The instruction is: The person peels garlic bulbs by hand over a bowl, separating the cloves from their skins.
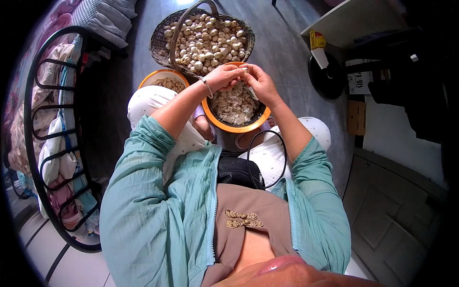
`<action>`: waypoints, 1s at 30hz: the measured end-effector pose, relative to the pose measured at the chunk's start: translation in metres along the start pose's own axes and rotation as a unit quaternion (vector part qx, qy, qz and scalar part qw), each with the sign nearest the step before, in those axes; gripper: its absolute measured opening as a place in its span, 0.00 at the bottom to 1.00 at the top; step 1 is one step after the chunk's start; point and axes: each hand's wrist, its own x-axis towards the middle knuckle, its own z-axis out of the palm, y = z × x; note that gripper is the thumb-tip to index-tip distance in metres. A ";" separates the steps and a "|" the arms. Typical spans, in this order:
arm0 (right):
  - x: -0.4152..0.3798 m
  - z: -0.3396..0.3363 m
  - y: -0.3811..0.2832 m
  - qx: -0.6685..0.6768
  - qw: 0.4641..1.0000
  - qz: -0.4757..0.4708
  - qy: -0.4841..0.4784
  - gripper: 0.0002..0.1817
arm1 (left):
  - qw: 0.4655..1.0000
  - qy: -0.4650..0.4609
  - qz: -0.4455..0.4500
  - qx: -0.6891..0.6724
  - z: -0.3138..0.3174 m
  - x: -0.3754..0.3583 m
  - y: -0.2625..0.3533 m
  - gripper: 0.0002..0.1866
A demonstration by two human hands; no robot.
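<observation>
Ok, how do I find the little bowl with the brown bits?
Find the big woven basket, heaped with pale round bulbs. Right in front of it, to the left, sits the small orange-rimmed bowl. It holds brown pieces, while the bigger bowl beside it holds papery flakes.

A handled basket (155,40) of rough, woven wicker-like strands on a smooth grey floor (296,62) with a faint sheen; an orange bowl (240,128), its rim smooth and glossy like plastic; papery, dry flakes (234,106) inside it; a thin, lightly crinkled cloth jacket (143,191) in teal over a matt brown cloth top (253,198); a dark bed frame (31,119) of smooth, metal-like tubing.
</observation>
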 end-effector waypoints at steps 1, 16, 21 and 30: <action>0.000 0.000 -0.001 0.006 1.000 0.005 -0.004 0.13 | 1.000 0.000 0.000 0.000 0.000 0.000 0.000 0.14; 0.000 0.009 0.012 0.021 0.999 -0.029 0.019 0.11 | 0.997 -0.006 -0.027 -0.078 0.008 0.002 -0.010 0.10; -0.003 0.015 0.009 0.049 0.998 -0.017 0.039 0.11 | 0.998 0.013 0.032 -0.053 0.013 0.001 -0.010 0.15; 0.000 0.010 0.011 -0.020 0.999 -0.007 0.035 0.11 | 0.997 0.043 0.055 0.013 0.012 0.005 -0.015 0.16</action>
